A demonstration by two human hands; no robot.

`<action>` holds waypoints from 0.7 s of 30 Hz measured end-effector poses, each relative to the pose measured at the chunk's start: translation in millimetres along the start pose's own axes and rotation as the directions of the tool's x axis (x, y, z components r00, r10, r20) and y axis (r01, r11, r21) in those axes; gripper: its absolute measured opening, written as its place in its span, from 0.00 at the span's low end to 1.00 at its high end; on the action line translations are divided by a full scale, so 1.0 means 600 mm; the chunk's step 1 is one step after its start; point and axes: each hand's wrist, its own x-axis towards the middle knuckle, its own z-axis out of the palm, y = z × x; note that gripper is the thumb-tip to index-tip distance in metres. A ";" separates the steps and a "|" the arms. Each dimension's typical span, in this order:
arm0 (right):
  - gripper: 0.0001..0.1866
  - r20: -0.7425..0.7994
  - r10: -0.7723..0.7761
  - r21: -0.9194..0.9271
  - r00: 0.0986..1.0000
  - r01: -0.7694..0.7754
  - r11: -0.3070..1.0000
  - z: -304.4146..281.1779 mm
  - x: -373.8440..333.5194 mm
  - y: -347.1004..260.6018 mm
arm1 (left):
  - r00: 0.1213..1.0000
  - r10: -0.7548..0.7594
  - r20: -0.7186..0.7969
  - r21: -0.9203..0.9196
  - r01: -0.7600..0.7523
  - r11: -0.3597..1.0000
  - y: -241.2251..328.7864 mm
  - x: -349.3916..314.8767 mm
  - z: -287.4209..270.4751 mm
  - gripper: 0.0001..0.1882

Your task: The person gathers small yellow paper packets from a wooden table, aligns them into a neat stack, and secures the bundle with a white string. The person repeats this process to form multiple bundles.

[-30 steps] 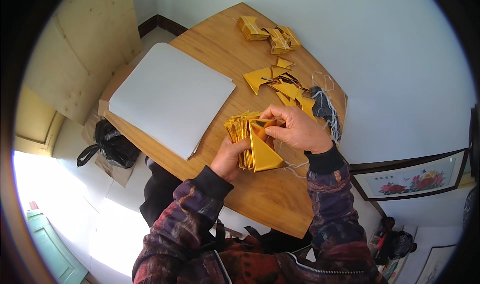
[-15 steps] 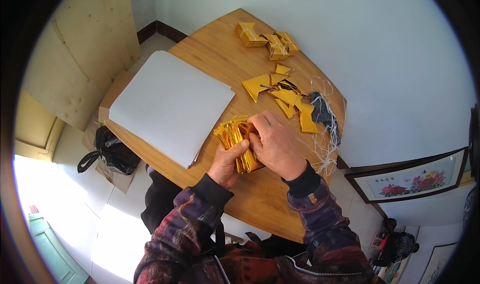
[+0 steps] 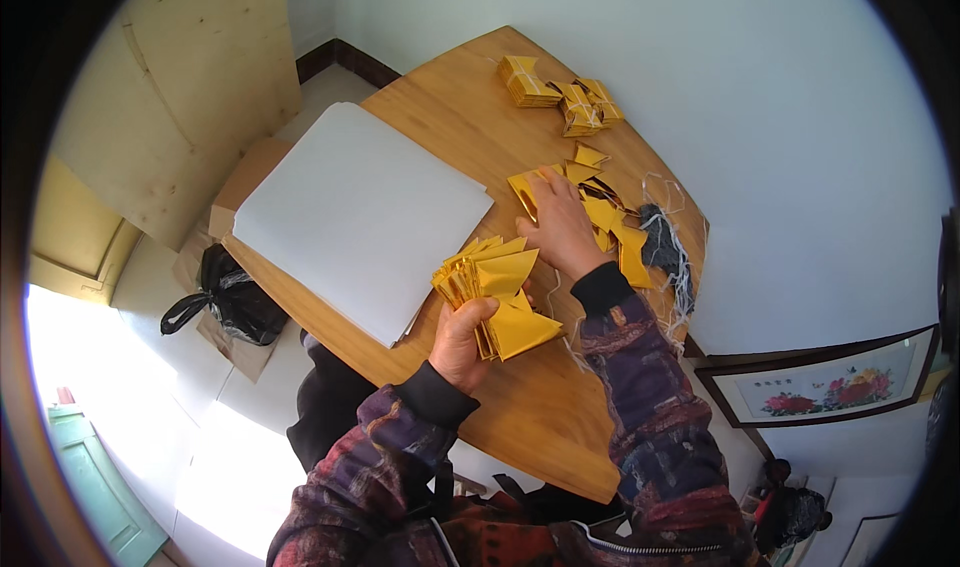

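My left hand (image 3: 462,345) is closed around a fanned stack of folded gold foil papers (image 3: 505,312), its thumb pressed on the near face. The stack stands tilted over the front part of the table, with its notched edges showing. My right hand (image 3: 562,222) reaches over loose gold foil pieces; its fingertips rest on one folded gold piece (image 3: 522,195), with the thumb apart from the fingers. More loose gold pieces (image 3: 630,257) lie right of that hand, partly hidden by it.
On the wooden table (image 3: 440,97) lie a pile of large white sheets (image 3: 350,217) at left and tied gold bundles (image 3: 527,82) at the far end. White strings (image 3: 683,287) and a dark grey piece (image 3: 658,239) lie at the right edge. A black plastic bag (image 3: 235,297) sits on the floor.
My right hand has left the gold stack and moved up and right to the loose pieces. The left hand keeps the stack, now with a wide gold face turned toward the right. The view has shifted slightly.
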 end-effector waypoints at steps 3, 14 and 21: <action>0.24 0.211 0.101 -0.028 0.972 -0.098 0.995 0.020 0.022 -0.001 | 0.999 0.041 -0.014 0.005 -0.041 0.999 0.002 -0.002 0.003 0.29; 0.16 -0.323 0.178 0.453 0.930 -0.014 0.892 -0.086 -0.063 -0.007 | 0.997 -0.003 -0.071 0.059 0.007 0.998 -0.004 0.002 -0.005 0.27; 0.14 -0.230 -0.312 0.302 0.922 0.372 0.878 -0.138 -0.164 -0.080 | 0.991 -0.104 -0.079 -0.100 0.096 0.990 -0.005 0.002 -0.010 0.22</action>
